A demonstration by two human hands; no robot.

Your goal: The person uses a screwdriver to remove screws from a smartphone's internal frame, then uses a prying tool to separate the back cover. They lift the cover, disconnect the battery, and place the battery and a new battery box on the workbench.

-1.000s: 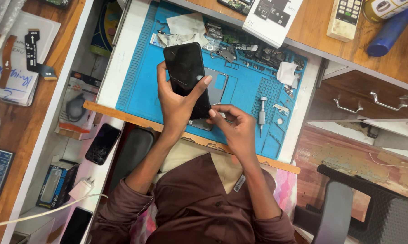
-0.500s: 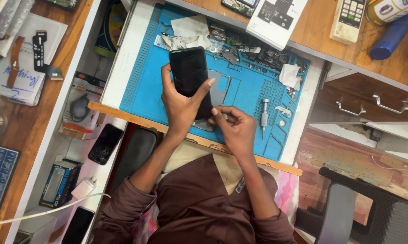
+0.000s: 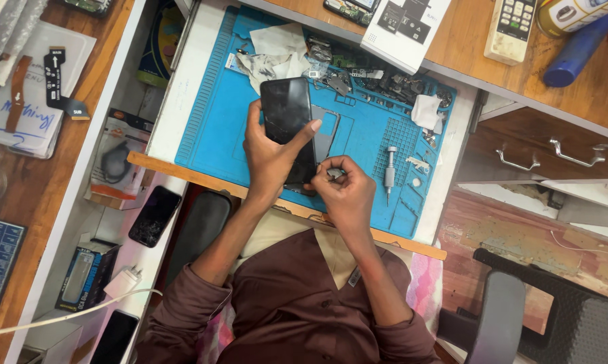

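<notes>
Phone gripped by left hand — right hand pinching at its lower edge.

A wooden desk with a handled drawer stands beside a black chair.

1. Desk: white pull-out board with a wooden front edge, set among wooden tops.
2. Blue mat lies on the board and covers most of it.
3. On the mat: crumpled tissue at the far left, small parts along the far edge, white wad at the right, screwdriver lying near the right side.
4. Far wooden top carries a white box, remote and blue bottle.
</notes>
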